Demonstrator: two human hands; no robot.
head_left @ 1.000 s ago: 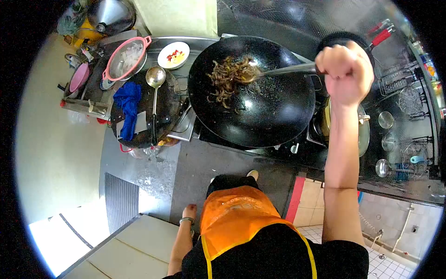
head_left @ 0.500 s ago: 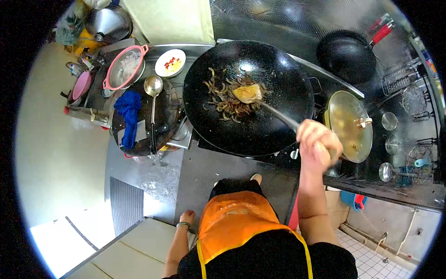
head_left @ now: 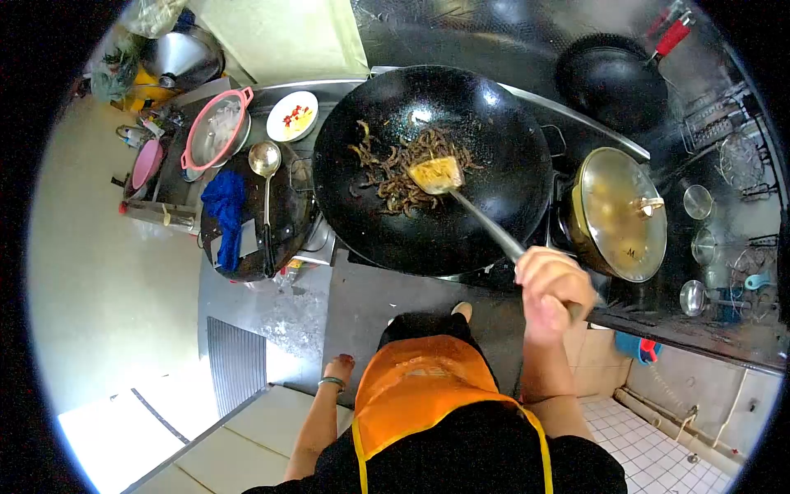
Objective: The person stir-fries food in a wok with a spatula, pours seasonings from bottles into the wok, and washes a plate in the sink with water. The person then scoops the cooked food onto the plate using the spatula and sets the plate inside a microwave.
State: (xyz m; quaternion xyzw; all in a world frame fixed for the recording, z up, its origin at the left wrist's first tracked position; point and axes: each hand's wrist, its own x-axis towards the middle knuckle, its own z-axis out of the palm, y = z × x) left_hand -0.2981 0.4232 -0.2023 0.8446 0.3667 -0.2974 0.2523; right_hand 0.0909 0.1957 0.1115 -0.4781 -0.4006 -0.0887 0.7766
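Observation:
My right hand point(head_left: 554, 290) is closed round the handle of a long metal spatula point(head_left: 487, 221), to the right of the wok's front edge. The spatula's blade, upturned and coated yellowish, rests among brown strips of food point(head_left: 401, 165) in a large black wok point(head_left: 362, 226). Low beside my orange apron hangs my left hand point(head_left: 338, 368), far from the wok; its fingers are too small to make out.
A glass-lidded pot point(head_left: 617, 206) stands right of the wok. To the left are a ladle point(head_left: 266, 160) and blue cloth point(head_left: 224, 210) on a round board, a white bowl point(head_left: 282, 132) and a pink-rimmed strainer point(head_left: 192, 136). A black pan point(head_left: 613, 86) sits at the back right.
My right hand has come down and toward me from above the back right, bringing the spatula's handle lower. Its blade has turned upward within the food. The lidded pot is now uncovered from behind my arm.

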